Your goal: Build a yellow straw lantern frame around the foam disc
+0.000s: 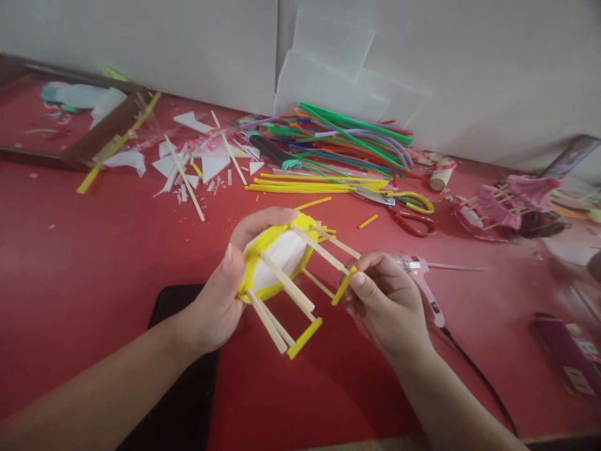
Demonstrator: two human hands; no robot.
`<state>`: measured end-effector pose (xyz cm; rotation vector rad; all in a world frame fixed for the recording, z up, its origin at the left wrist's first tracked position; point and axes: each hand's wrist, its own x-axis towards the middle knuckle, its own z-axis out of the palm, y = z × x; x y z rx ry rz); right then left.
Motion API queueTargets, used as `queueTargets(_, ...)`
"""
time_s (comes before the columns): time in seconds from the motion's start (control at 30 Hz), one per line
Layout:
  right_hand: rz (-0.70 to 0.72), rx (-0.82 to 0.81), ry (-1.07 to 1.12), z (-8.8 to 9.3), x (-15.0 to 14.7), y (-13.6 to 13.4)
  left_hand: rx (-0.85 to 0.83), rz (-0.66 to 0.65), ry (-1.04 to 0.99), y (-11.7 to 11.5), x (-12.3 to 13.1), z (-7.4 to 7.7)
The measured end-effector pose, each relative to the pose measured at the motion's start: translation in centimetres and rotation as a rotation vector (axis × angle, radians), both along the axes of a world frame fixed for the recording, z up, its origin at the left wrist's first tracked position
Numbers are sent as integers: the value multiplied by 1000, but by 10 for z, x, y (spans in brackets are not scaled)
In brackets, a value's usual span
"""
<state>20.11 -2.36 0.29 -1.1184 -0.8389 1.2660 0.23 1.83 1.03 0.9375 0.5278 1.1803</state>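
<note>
My left hand (220, 294) grips a small craft model (282, 260) by its base. The base is white, edged in fuzzy yellow, and several pale wooden sticks stand out from it toward me. One short yellow pipe cleaner piece (305, 338) bridges the ends of sticks at the lower side. At the right side, my right hand (385, 300) pinches a second yellow piece (344, 286) against the stick tips between thumb and fingers. Its other fingers are curled and partly hidden.
Scissors (416, 213) and colored pipe cleaners (338, 144) lie behind the model. A hot glue gun (425, 285) with a lit red light rests at right, its cord (479, 376) running forward. A black phone-like slab (173, 376) lies under my left arm. A pink model (507, 207) stands farther right.
</note>
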Motion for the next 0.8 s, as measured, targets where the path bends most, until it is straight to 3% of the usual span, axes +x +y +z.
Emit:
queueTargets(0.53, -30, 83, -85, 0, 1, -3, -25, 23, -73, 4, 1, 3)
queueTargets(0.67, 14, 55, -227, 2, 1, -5, -31, 131, -84, 6, 1, 7)
queueTargets(0.8, 26, 136, -375, 4, 0, -5, -19, 123, -82, 4, 1, 9)
